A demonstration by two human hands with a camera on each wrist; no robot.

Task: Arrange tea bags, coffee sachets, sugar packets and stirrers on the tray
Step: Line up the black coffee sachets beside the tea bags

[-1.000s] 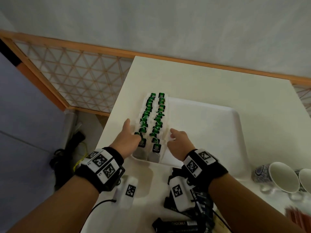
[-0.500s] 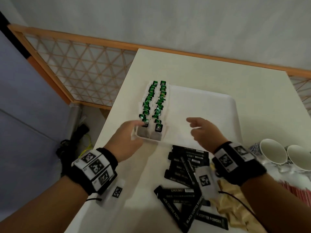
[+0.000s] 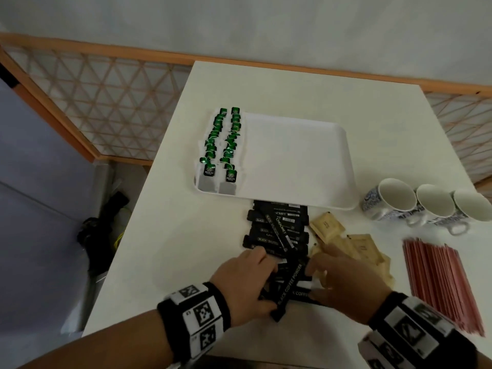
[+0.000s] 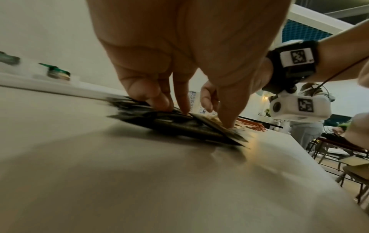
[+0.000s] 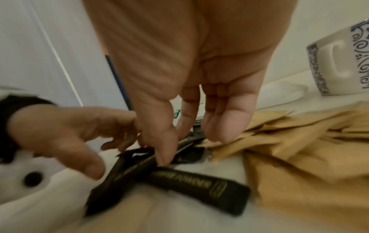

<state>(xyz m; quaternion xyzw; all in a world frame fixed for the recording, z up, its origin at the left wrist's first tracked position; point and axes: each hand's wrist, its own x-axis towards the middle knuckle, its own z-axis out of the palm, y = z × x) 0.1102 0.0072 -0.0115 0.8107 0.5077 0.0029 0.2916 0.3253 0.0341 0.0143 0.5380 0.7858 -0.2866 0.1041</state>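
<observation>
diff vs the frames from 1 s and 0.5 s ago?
Both hands left the tea bags on the tray and came back toward the person. The left hand and right hand are now down on the black coffee sachets on the table, fingers gathering them. Tea bag rows, sugar packets, stirrers and cups look unmoved.

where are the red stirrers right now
In the head view the red stirrers lie in a bundle on the table at the far right, off the tray, just right of the brown sugar packets and nearer than the three cups.
</observation>
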